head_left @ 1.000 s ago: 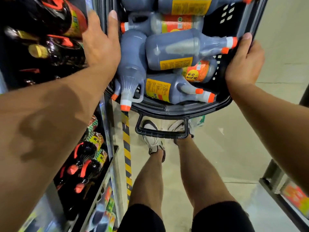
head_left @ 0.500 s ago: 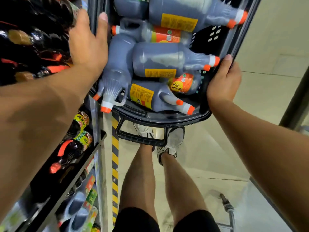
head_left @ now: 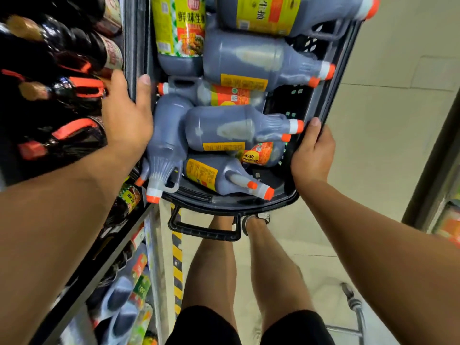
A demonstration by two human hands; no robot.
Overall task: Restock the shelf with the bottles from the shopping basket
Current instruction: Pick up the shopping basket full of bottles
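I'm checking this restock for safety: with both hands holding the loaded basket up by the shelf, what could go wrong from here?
1. One bottle hangs neck-down over the basket rim nearest the person, above the feet; it may well slip out.
2. The left hand and right hand grip only the basket's side rims, and the bottles lie loosely piled, so a shift could tip it.
3. No hand is free to shelve anything.

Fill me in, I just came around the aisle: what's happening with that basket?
A person is holding a black basket up beside the shelf, left hand on its left rim and right hand on its right rim. It is full of grey bottles with orange caps, lying on their sides. No bottle is in either hand, so shelving from it has not begun here.
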